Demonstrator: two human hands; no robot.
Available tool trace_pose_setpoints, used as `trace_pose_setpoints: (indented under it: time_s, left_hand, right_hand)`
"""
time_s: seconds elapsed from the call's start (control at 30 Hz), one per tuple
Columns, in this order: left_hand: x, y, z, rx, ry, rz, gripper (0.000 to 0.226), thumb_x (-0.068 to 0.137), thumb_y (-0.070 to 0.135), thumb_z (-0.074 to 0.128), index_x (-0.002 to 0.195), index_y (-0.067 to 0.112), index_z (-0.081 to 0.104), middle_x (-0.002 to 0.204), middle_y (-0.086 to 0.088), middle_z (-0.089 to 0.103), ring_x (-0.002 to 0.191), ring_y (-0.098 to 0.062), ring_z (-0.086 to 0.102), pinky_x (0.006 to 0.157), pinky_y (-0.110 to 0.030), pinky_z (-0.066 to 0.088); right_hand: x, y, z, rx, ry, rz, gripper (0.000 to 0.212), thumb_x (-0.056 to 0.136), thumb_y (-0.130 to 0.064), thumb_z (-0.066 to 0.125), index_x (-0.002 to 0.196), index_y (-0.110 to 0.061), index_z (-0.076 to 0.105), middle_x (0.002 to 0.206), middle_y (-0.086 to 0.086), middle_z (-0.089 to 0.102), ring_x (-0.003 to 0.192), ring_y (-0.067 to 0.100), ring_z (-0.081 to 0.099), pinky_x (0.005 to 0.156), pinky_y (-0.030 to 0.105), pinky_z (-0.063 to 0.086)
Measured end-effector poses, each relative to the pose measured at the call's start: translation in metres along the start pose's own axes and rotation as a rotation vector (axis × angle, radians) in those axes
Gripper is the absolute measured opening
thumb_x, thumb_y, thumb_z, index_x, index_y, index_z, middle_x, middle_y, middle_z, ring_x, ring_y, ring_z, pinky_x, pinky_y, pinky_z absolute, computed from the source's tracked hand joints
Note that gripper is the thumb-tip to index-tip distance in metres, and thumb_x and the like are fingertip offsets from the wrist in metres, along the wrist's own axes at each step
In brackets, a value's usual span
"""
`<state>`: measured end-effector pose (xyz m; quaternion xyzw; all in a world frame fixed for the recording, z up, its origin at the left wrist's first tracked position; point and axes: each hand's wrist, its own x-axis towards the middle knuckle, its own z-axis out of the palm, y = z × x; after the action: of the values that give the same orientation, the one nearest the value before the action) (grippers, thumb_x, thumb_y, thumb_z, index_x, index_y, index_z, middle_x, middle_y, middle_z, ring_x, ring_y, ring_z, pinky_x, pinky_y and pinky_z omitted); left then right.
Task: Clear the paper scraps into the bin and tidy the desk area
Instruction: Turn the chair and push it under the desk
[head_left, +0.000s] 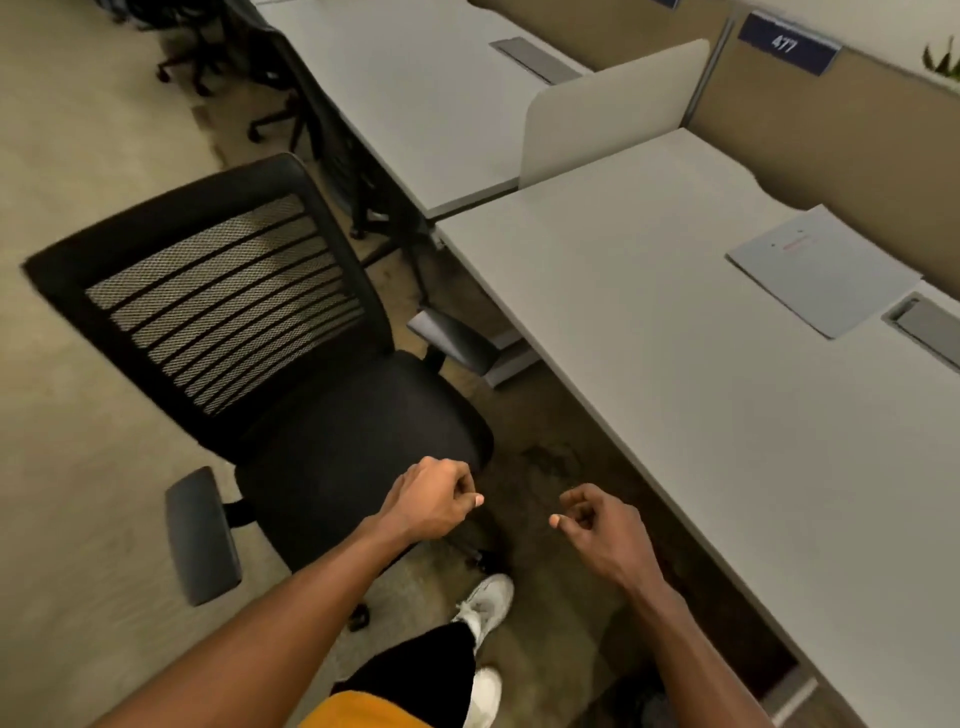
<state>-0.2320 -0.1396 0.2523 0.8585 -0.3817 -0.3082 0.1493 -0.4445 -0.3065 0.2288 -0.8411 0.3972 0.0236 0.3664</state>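
A grey desk (701, 364) runs along the right side. A stack of grey-white paper sheets (818, 270) lies flat near its back edge. No loose scraps and no bin are in view. My left hand (434, 501) hovers over the front edge of a black mesh-back office chair (291, 374), fingers curled shut, holding nothing. My right hand (597, 525) hangs over the floor between the chair and the desk edge, fingers also curled in and empty. Both hands are apart from the desk and the chair.
A second desk (415, 98) stands behind a low white divider (613, 109). A beige partition with a blue "477" label (784, 44) backs the desks. A cable hatch (924, 325) sits beside the paper. More chairs stand at top left. My white shoes (485, 608) are on the carpet.
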Motion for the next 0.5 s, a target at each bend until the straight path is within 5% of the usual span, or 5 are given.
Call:
trace_pose_setpoints:
  time_s: [0.5]
  left_hand:
    - [-0.127, -0.181, 0.006, 0.004, -0.110, -0.179, 0.027, 0.088, 0.055, 0.076, 0.092, 0.029, 0.069, 0.085, 0.009, 0.069, 0.081, -0.015, 0.069, 0.075, -0.035, 0.058]
  right_hand:
    - [-0.080, -0.087, 0.145, -0.121, -0.187, 0.017, 0.023, 0.086, -0.048, 0.074, 0.103, -0.034, 0.068, 0.080, -0.016, 0.072, 0.081, 0.001, 0.067, 0.072, 0.026, 0.053]
